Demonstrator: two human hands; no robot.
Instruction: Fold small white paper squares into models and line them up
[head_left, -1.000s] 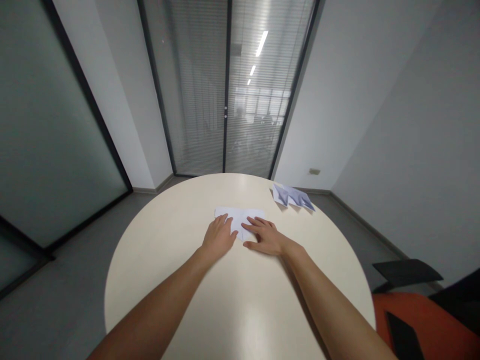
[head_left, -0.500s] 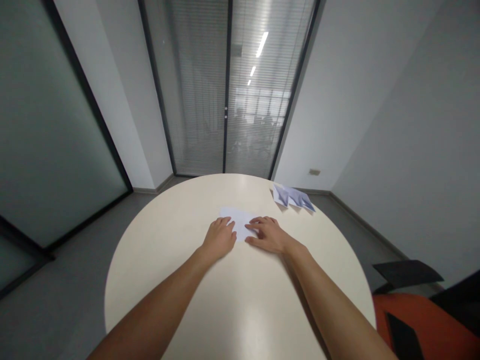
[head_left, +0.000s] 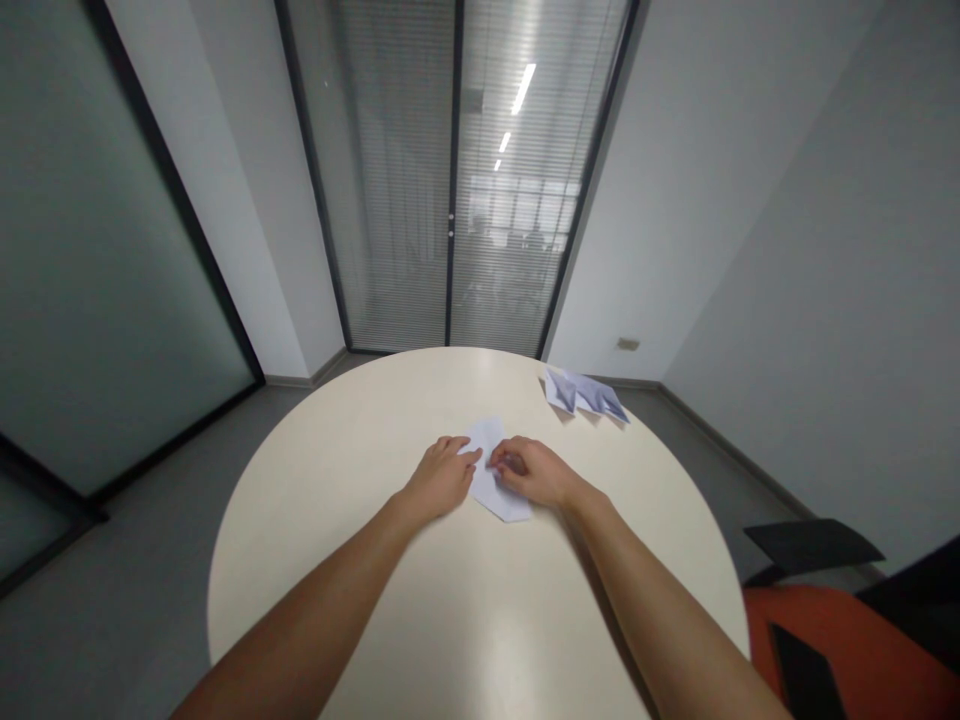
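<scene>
A folded sheet of white paper lies on the table between my hands, its long side running toward me and its near end angled. My left hand rests at its left edge, fingers stretched out over the paper. On the other side, my right hand has its thumb and fingers curled together in a pinch at the paper's right edge. Part of the sheet is hidden under the fingers.
The round cream table fills the middle of the view. Several folded paper pieces stand near its far right edge. An orange and black chair is at the lower right.
The paper has turned, so its near end now points toward me. My right fingers have gone from spread to curled in a pinch. My left hand has barely moved.
</scene>
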